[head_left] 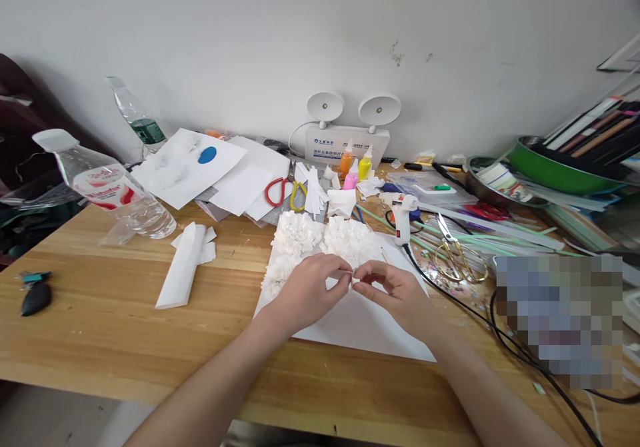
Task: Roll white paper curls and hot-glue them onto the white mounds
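My left hand (320, 284) and my right hand (384, 290) meet fingertip to fingertip over a white sheet (350, 327). Both pinch a tiny white piece, apparently paper, mostly hidden by the fingers. Just beyond them, ruffled white paper clusters (297, 234) lie on the sheet; one more (350, 237) sits to the right and another (277, 275) nearer the left edge. A white glue gun (401, 217) stands right of the sheet, its black cord trailing toward me. Cut white paper strips (313, 190) lie behind the clusters.
Red-handled scissors (276, 192) and gold-handled scissors (460, 257) lie on the wooden table (100, 320). Folded white paper (183, 267) and a water bottle (113, 190) are on the left. Small paint bottles (351, 175) stand before an emergency light (347, 142). A green bowl (565, 167) holds pens.
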A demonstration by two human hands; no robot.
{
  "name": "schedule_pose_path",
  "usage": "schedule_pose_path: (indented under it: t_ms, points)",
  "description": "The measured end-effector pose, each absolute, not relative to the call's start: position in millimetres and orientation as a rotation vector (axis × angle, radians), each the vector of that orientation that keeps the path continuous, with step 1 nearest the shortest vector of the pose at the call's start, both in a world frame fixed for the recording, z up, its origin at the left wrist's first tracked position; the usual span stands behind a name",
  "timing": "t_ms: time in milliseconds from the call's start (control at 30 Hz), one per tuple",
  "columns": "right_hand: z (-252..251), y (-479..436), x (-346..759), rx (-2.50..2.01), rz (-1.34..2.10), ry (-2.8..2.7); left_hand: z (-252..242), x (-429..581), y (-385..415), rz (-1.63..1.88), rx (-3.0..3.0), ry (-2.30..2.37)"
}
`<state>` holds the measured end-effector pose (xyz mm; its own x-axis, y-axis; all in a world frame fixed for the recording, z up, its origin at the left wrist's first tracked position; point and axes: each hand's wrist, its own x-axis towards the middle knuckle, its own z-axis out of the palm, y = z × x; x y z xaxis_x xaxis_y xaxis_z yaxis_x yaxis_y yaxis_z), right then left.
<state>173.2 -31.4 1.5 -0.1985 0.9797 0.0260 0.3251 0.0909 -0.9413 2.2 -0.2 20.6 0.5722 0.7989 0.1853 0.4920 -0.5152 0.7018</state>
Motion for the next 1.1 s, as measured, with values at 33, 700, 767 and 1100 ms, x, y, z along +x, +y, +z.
schedule_pose_path:
  t_ms: [33,700,767,1100]
  points:
    - [1.2,-31.4,173.3,-1.312,1.122,-1.634,21.4,2.1,-0.3,0.668,2.215,1.024]
    - [-1.8,-31.6,172.3,-1.432,0.823,-1.528,18.8,2.5,-0.7,0.695,2.166,1.095]
    - [-1.9,-31.5,172.2,-1.427,0.828,-1.533,17.8,2.9,-0.5,0.699,2.170,1.087]
    - [-3.7,-31.8,172.4,-1.401,0.855,-1.558,14.9,3.7,-1.2,0.719,2.240,0.977]
